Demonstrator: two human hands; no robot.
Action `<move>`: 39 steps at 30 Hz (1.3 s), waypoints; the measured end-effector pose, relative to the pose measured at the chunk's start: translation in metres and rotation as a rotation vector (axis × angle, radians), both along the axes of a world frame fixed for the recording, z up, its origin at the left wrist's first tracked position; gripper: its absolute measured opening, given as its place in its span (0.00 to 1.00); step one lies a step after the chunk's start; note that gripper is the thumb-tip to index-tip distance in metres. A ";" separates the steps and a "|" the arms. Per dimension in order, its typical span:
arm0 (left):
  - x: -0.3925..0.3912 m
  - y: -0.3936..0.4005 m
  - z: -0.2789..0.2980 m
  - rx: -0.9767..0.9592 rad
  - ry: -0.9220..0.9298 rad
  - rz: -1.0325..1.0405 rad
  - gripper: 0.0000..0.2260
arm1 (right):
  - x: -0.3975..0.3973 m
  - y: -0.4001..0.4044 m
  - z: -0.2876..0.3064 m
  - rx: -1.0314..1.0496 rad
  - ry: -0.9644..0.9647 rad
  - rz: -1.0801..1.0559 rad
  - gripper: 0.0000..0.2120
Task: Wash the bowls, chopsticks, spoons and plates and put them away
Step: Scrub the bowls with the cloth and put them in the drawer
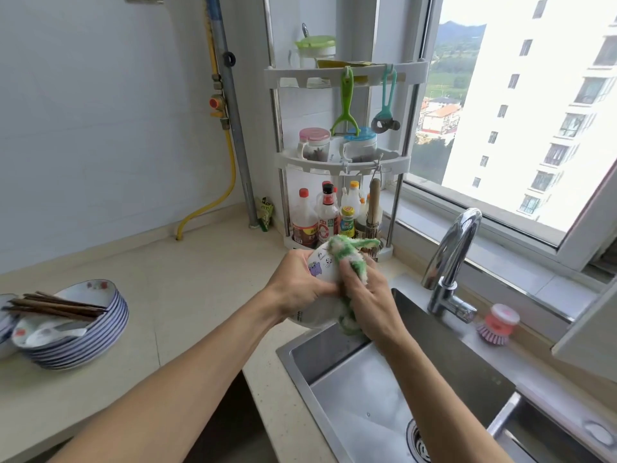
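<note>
Left hand: the left hand (293, 282) grips a white bowl (322, 265) by its left edge, fingers curled around the rim, holding it tilted above the near-left corner of the sink.
Right hand: the right hand (367, 295) clutches a green-and-white dishcloth (347, 259), fingers curled on it, and presses it against the bowl's right side.
Bowl: white with small cartoon prints, a purple figure facing the camera; its lower part is hidden behind the hands.
Dishcloth: drapes over the bowl's top edge, and another part hangs below the right hand.
Sink: a steel sink (467, 362) at the near right, with its drain at the bottom edge of the view.
Faucet: a chrome faucet (450, 259) stands at the far side of the sink, and a pink dish brush (497, 324) sits just right of it.
Waiting dishes: a stack of blue-striped plates (83, 332) on the counter (187, 295) at the left, with dark chopsticks (56, 307) lying across them and a white spoon (55, 332) in the top one.
Rack: a white corner rack (344, 155) with jars, bottles and hanging tools stands far behind the hands, beside the window.
</note>
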State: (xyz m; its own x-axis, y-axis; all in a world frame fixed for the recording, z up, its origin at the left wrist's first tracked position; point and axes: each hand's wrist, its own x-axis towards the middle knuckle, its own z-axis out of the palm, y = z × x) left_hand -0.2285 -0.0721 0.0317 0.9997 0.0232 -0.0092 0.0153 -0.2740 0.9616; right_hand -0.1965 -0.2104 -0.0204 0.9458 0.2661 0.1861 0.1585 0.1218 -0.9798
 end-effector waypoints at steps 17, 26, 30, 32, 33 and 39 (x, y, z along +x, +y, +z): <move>0.009 0.001 0.021 0.070 0.100 -0.081 0.21 | 0.012 -0.003 0.015 0.215 0.282 -0.196 0.10; -0.002 -0.001 0.010 0.116 0.023 -0.125 0.13 | 0.012 -0.017 0.009 0.011 0.194 -0.025 0.17; 0.003 -0.002 0.010 0.187 -0.010 -0.080 0.12 | -0.002 0.001 -0.004 -0.136 -0.069 -0.012 0.15; 0.000 -0.002 0.010 0.199 -0.014 -0.101 0.12 | 0.002 -0.003 0.000 -0.034 0.052 -0.006 0.18; -0.002 -0.001 0.010 0.188 -0.011 -0.115 0.13 | 0.007 -0.007 0.003 0.021 0.157 -0.008 0.19; -0.005 0.006 0.013 0.104 0.016 -0.086 0.12 | 0.001 -0.002 0.003 -0.073 0.030 0.013 0.28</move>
State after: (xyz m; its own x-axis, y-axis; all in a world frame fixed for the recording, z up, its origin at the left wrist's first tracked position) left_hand -0.2332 -0.0664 0.0446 0.9978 -0.0610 -0.0272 0.0025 -0.3735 0.9276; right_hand -0.1953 -0.2126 -0.0177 0.9470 0.2906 0.1370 0.1274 0.0516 -0.9905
